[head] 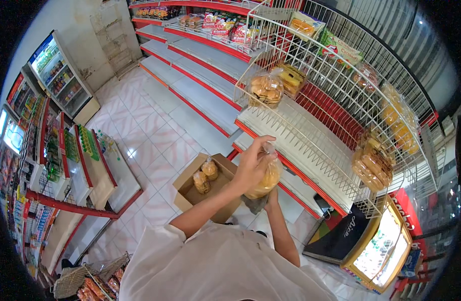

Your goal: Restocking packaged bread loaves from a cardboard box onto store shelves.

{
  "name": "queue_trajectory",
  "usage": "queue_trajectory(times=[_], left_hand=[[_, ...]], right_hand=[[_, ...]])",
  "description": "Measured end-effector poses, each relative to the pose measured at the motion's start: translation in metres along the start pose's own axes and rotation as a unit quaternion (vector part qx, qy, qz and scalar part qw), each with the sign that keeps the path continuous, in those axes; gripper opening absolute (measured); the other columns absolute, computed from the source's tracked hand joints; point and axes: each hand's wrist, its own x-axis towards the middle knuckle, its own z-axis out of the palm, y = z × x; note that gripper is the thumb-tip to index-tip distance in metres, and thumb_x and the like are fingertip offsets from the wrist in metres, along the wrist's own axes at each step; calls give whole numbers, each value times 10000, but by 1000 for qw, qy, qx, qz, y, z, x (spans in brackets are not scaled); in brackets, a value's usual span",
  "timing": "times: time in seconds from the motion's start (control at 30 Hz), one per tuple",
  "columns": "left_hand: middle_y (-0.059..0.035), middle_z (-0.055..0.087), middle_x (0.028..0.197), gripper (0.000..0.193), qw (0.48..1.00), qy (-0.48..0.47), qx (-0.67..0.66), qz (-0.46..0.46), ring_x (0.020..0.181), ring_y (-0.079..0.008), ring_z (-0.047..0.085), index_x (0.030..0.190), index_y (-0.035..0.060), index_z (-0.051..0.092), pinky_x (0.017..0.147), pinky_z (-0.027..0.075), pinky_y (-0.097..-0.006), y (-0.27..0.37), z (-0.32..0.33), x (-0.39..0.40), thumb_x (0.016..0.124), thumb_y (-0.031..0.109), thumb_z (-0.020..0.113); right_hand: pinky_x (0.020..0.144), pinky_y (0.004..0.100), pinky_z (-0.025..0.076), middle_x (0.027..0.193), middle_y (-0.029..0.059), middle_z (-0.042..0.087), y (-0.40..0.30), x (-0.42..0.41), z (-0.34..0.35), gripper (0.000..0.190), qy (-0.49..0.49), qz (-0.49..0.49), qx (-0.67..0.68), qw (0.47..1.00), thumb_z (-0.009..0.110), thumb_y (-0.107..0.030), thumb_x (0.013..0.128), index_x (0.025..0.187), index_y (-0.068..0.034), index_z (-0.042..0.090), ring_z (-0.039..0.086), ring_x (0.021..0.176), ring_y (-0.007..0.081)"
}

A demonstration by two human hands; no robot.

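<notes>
In front of my chest is a clear plastic bag of bread (270, 177). My left hand (253, 165) grips it near its gathered top. Lower down, my right hand (271, 200) is at the bag's underside, mostly hidden by the bag. A dark grey, cloth-like thing (256, 204) shows beneath the bag beside my right hand; what it is exactly I cannot tell. An open cardboard box (186, 178) stands on the floor below my left forearm. Inside it lie two bagged breads (206, 175).
A white wire rack (320, 113) carries bagged breads (266, 90) on its near left and bagged rolls (373, 161) at right. Red-edged shelves (200, 94) run ahead. A freezer (339, 233) stands at lower right, a shelving unit (113, 188) at left, a drinks fridge (61, 75) farther off.
</notes>
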Motion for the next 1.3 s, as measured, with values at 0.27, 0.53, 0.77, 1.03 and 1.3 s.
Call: queue_trajectory(times=[0.27,0.53,0.77,1.03,1.3], left_hand=[[-104,500,844,322,959,-34,205,193,723,-184,556,1110,37,528,648,479,-269,16,-6,15,800,-34,576],[-96,493,897,232,979,83,90,164,732,-169,526,1043,24,531,631,441,-259,18,21,10,823,28,605],[-53,519,879,214,992,8,-1,122,814,-134,518,1045,13,517,717,426,-253,11,13,18,841,19,579],[-58,517,887,131,988,-68,-66,122,835,-123,509,1006,1,503,772,414,-268,22,-14,37,887,55,517],[-85,522,876,52,951,-251,-120,135,821,-153,522,936,8,505,743,419,-292,38,-19,34,890,32,500]], right_hand=[[944,331,398,1224,127,506,-108,-52,93,466,-41,-267,-229,935,359,-323,953,1285,2,398,508,1109,221],[981,340,328,1235,169,476,-82,-59,133,441,-42,-385,-393,834,424,-160,899,1282,54,380,447,1144,236],[934,301,379,1228,84,488,-101,1,71,541,-83,-195,-328,921,381,-416,940,1275,6,428,460,1107,169],[955,309,356,1227,74,487,-72,-56,118,478,-60,-264,-313,910,372,-321,951,1290,15,395,462,1088,168],[960,313,350,1189,92,504,-92,-49,124,456,-103,-148,-228,957,394,-310,942,1239,33,439,466,1090,170]])
